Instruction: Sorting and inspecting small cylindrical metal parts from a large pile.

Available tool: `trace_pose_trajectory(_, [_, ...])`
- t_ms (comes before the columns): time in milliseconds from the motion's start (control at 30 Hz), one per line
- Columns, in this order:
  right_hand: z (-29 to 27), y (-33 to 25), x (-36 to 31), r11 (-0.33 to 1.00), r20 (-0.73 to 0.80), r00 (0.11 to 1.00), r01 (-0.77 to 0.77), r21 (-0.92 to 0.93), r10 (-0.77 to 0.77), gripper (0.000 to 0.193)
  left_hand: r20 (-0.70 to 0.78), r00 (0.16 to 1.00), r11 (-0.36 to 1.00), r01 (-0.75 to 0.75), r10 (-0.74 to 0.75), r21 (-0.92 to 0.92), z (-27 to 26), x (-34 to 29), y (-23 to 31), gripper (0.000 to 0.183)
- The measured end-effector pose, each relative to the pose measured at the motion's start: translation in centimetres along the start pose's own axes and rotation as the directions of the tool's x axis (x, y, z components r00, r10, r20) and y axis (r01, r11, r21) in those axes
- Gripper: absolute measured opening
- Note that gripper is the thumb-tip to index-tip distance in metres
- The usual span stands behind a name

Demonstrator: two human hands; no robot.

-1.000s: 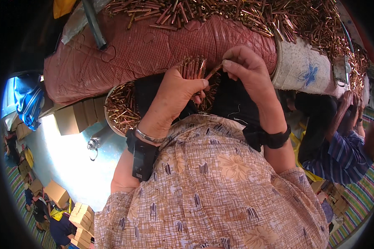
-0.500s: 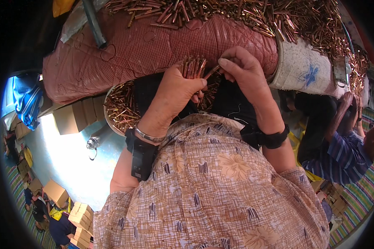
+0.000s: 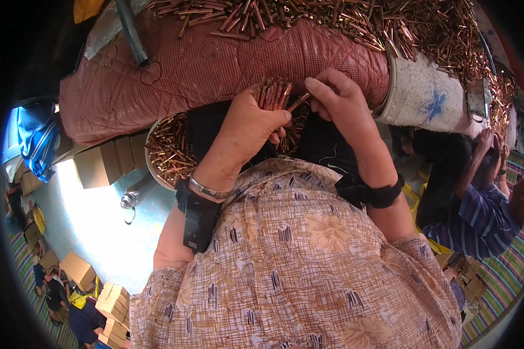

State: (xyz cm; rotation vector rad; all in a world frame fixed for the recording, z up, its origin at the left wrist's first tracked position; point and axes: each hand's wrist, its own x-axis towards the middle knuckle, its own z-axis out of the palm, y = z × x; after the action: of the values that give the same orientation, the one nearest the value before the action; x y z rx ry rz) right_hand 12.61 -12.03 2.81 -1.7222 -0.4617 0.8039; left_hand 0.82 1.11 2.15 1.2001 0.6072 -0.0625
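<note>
My left hand is closed around an upright bundle of thin copper-coloured metal tubes, its thumb lying across the front. Just to the right, my right hand pinches one single tube between thumb and fingertips. That tube slants, its lower left end close to the bundle and my left thumb. Whether it touches them I cannot tell. Below my hands, a round pale basin on my lap side holds many loose tubes, partly hidden by my left arm and dark cloth.
A red checked padded roll runs across in front of me, joined by a white cloth-covered part. Behind lies a large heap of tubes. A metal bar leans at left. Cardboard boxes stand left; a striped-shirted co-worker sits right.
My right hand has shifted very slightly, its thumb tip rising a little, with the single tube still pinched. My left hand and the bundle stay nearly in place.
</note>
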Motion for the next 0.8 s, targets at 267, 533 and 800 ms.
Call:
trace_pose_trajectory(267, [-0.4, 0.7, 0.1, 0.977, 0.015, 0.995, 0.096, -0.189, -0.095, 0.018, -0.016, 1.000, 1.000, 0.003, -0.003, -0.004, 0.1, -0.1, -0.1, 0.020])
trace_pose_trajectory(533, [-0.4, 0.7, 0.2, 0.974, 0.018, 0.997, 0.081, -0.213, -0.079, 0.020, -0.011, 1.000, 1.000, 0.010, -0.010, -0.001, 0.1, 0.0, -0.2, 0.020])
trace_pose_trajectory(800, [-0.4, 1.3, 0.2, 0.987, -0.017, 0.996, 0.088, -0.135, -0.091, 0.020, -0.016, 1.000, 1.000, 0.010, -0.010, -0.023, 0.2, 0.0, -0.2, 0.020])
